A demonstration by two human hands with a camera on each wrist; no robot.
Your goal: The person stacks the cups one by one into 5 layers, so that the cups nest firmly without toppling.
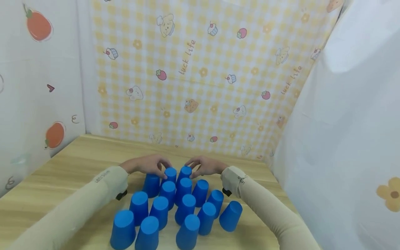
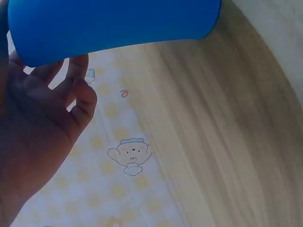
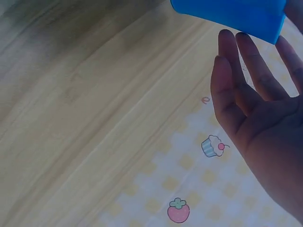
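Many upside-down blue cups stand grouped on a wooden table. At the back of the group, my left hand (image 1: 153, 164) holds one blue cup (image 1: 170, 173) near its top, thumb on the near side and fingers beyond. Just right of it, my right hand (image 1: 206, 165) pinches another blue cup (image 1: 185, 171) near its upper end. In the left wrist view the held cup (image 2: 113, 23) fills the top, partly hiding the fingertips. The right wrist view has fingertips against the lower edge of a cup (image 3: 236, 16).
Close by the left hand stands a blue cup (image 1: 152, 185). More cups spread toward the front, among them a tilted cup (image 1: 230, 216) at the right. A checked cloth (image 1: 200, 86) hangs behind the wooden table (image 1: 93, 149), with white sheets at both sides.
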